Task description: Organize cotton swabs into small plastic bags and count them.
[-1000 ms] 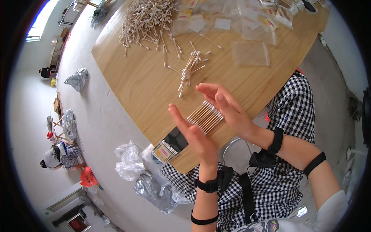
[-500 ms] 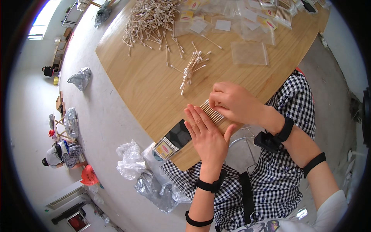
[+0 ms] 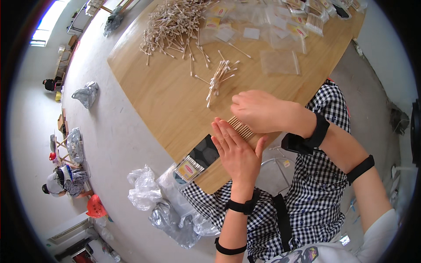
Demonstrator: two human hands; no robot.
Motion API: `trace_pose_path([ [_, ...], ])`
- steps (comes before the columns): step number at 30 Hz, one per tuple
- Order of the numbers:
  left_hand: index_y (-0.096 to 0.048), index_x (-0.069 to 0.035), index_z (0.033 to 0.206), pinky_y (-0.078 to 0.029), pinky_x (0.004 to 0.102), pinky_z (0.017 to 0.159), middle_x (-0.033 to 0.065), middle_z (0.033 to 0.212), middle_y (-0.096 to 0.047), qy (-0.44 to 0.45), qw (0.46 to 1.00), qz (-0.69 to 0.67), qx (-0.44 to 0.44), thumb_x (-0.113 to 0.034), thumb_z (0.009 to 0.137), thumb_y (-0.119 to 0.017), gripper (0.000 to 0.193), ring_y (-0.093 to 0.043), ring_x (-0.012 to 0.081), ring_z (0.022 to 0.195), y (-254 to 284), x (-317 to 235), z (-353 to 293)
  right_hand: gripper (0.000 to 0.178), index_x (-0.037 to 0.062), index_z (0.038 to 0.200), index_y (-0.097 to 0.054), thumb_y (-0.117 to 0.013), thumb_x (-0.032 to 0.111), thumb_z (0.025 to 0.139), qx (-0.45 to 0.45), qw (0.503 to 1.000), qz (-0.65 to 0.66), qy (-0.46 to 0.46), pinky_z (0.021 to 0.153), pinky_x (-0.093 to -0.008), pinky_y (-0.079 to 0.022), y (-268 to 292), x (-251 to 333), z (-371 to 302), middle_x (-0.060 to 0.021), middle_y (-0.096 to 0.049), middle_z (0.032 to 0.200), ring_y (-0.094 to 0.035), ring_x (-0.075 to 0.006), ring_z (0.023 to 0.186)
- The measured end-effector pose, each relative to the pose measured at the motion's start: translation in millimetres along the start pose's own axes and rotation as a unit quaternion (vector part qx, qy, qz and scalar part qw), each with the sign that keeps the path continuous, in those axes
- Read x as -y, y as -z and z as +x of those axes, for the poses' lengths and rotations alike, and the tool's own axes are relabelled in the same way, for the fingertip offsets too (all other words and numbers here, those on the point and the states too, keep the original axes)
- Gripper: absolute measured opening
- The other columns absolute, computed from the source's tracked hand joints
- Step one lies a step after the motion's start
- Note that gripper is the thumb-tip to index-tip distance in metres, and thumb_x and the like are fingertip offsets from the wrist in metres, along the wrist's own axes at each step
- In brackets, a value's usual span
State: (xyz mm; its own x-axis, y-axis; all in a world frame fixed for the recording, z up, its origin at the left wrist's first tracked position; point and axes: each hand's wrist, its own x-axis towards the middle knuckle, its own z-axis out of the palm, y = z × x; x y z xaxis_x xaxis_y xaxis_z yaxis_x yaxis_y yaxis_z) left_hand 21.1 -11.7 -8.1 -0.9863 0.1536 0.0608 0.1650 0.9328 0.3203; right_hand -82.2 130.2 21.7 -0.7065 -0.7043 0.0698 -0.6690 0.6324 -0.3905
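Observation:
A row of cotton swabs (image 3: 239, 127) lies side by side near the table's front edge. My left hand (image 3: 239, 155) rests flat over the row's left end, fingers stretched out and thumb apart. Over the other end, my right hand (image 3: 258, 110) is curled, knuckles up; its fingertips and anything in them are hidden. To the left of my left hand lies a flat black panel (image 3: 205, 150) with a hexagon pattern. Beyond it, at the table corner, is a clear pack of cotton swabs (image 3: 189, 168) with a yellow label. A small loose bunch of swabs (image 3: 216, 82) lies farther up.
A big heap of cotton swabs (image 3: 173, 26) covers the far left of the wooden table (image 3: 144, 94). An unfilled clear bag (image 3: 280, 62) lies at right, with more bags, labels and filled packs (image 3: 315, 24) behind. Plastic sheeting (image 3: 144, 184) lies on the floor at left.
My right hand has turned over from a visible pinch to a knuckles-up curl, moving slightly left above the swab row. My left hand stays flat. The view has shifted a little.

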Motion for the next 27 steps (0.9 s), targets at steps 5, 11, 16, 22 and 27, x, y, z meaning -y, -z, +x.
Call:
trace_pose_path([
  [5,-0.01,0.013,0.152,-0.014,0.0488,0.122,0.0277,0.16,-0.02,-0.005,1.0,0.001,-0.024,-0.056,0.089,-0.062,0.107,-0.014,0.0383,0.151,-0.1,-1.4,0.5,0.014,-0.0025,0.09,-0.061,-0.06,0.007,0.08,-0.022,0.997,-0.031,-0.063,0.078,-0.0404,-0.051,43.8,-7.4,-36.5,-0.0167,-0.063,0.095,-0.061,-0.0341,0.09],
  [11,-0.011,0.008,0.154,-0.004,0.05,0.122,0.0229,0.16,-0.022,0.005,0.996,-0.085,-0.034,-0.046,0.089,-0.069,0.103,-0.014,0.0366,0.151,19.7,15.0,-14.7,0.01,-0.0002,0.092,-0.052,-0.056,0.005,0.084,-0.077,0.922,0.048,-0.377,0.073,-0.0421,-0.045,112.3,-18.1,-145.2,-0.0157,-0.056,0.091,-0.056,-0.0342,0.085],
  [16,-0.008,0.008,0.155,-0.003,0.0529,0.121,0.0248,0.162,-0.016,0.027,0.997,-0.07,-0.029,-0.051,0.084,-0.072,0.112,-0.008,0.0392,0.152,42.1,23.9,-29.1,0.011,-0.0018,0.093,-0.053,-0.058,0.004,0.085,-0.077,0.876,-0.061,-0.472,0.074,-0.0401,-0.046,116.4,-47.3,-247.3,-0.0149,-0.057,0.092,-0.059,-0.0325,0.084],
  [22,-0.011,0.009,0.154,-0.007,0.0523,0.121,0.0281,0.162,-0.01,-0.026,0.999,0.008,0.036,-0.061,0.082,-0.068,0.116,-0.005,0.0402,0.152,33.2,6.0,-13.5,0.015,-0.002,0.102,-0.06,-0.061,0.007,0.089,-0.198,0.91,0.138,-0.338,0.085,-0.035,-0.049,81.2,-21.1,-160.9,-0.0137,-0.063,0.099,-0.063,-0.0279,0.095],
  [27,-0.016,0.015,0.15,-0.015,0.0512,0.121,0.0313,0.159,-0.017,-0.06,0.996,0.053,0.027,-0.068,0.08,-0.065,0.12,-0.013,0.0415,0.151,11.3,3.8,-3.6,0.012,-0.0016,0.097,-0.062,-0.064,0.006,0.088,-0.176,0.928,0.289,-0.154,0.076,-0.0324,-0.049,26.9,15.8,-61.1,-0.0104,-0.062,0.092,-0.061,-0.0223,0.085],
])
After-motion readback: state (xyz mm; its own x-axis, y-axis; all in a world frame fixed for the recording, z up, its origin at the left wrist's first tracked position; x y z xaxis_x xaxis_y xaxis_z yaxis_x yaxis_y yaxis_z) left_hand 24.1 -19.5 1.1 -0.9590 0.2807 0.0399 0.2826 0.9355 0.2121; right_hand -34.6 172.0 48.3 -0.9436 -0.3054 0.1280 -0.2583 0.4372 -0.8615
